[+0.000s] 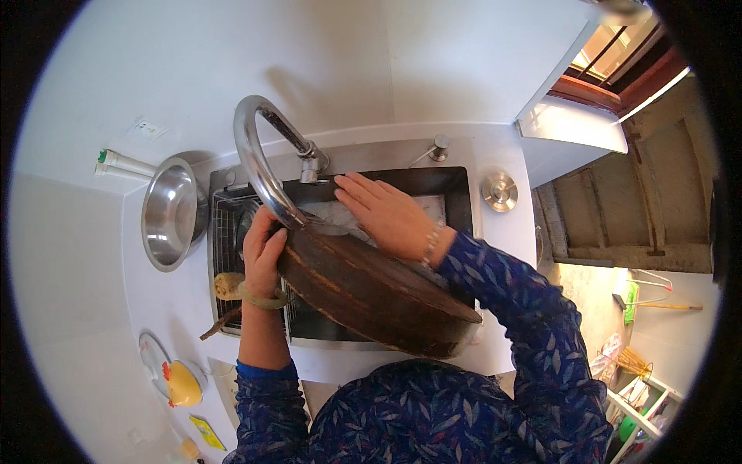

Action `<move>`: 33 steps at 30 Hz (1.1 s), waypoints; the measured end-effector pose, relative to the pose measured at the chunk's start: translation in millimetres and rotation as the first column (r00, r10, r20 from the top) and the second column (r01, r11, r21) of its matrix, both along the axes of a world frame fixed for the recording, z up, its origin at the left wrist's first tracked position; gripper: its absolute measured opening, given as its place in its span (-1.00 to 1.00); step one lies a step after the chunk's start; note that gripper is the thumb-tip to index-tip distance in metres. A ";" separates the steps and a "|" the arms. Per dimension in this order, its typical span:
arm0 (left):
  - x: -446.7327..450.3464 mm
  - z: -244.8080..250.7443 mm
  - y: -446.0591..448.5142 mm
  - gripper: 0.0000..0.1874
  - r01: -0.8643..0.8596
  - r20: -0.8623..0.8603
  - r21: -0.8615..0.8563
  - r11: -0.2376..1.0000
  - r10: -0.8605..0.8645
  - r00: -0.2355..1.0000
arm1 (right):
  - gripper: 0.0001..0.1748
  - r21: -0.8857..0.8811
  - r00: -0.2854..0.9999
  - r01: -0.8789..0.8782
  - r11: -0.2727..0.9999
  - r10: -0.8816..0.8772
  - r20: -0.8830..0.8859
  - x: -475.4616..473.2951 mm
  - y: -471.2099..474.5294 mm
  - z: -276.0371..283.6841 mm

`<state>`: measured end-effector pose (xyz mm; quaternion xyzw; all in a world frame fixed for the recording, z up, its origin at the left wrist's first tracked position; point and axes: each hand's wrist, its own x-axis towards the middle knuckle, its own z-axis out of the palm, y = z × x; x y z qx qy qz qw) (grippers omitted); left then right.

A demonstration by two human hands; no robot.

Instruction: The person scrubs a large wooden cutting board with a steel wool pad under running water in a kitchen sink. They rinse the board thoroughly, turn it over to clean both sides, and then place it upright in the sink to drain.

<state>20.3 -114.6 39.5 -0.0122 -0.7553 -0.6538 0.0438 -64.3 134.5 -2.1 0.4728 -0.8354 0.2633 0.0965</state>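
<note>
A large, thick, round dark-brown piece, seemingly a wooden chopping block, is tilted over the sink, its lower edge over the front rim. My left hand grips its upper left edge, thumb on the near side. The chrome faucet curves over so that its spout end is close beside that hand. My right hand is stretched out flat over the block's far side with nothing in it; whether the palm touches the block is hidden. Any water flow cannot be made out.
A wire rack in the sink's left side holds a pale root vegetable. A steel bowl leans at the left wall. A soap pump and a round steel lid are at the right. A chicken-shaped yellow item stands lower left.
</note>
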 end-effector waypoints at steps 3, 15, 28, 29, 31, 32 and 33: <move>0.9 -1.0 -1.5 -0.59 -0.002 0.015 -0.013 1.000 0.002 1.000 | -0.38 -0.021 0.971 -0.056 0.998 0.060 0.233 -25.2 -34.9 -27.8; -1.0 9.1 0.2 -0.64 -0.001 -0.012 -0.125 0.992 -0.001 1.000 | -0.43 -0.147 0.837 -0.066 0.987 0.134 0.530 -27.1 -39.1 -47.2; -29.0 -6.2 -14.4 -0.73 0.025 0.069 -0.069 0.997 -0.021 0.997 | -0.46 -0.157 0.455 0.136 0.978 0.079 0.887 49.2 67.5 54.5; -31.1 -7.5 -15.6 -0.73 0.022 0.057 -0.079 0.997 -0.017 0.998 | -0.45 -0.181 0.441 0.138 0.974 0.103 0.892 57.4 71.2 56.8; -34.8 -7.0 -14.2 -0.73 0.008 0.031 -0.095 0.995 -0.005 0.999 | -0.37 -0.208 0.445 0.152 0.966 0.121 0.887 73.0 74.3 70.3; -35.4 -3.4 -14.0 -0.72 0.015 0.026 -0.128 0.992 -0.012 1.000 | -0.37 -0.232 0.473 0.162 0.959 0.131 0.871 80.7 75.3 74.0; -36.2 -3.6 -12.8 -0.73 0.010 0.014 -0.118 0.993 -0.008 1.000 | -0.37 -0.256 0.502 0.168 0.952 0.141 0.854 87.9 76.0 76.1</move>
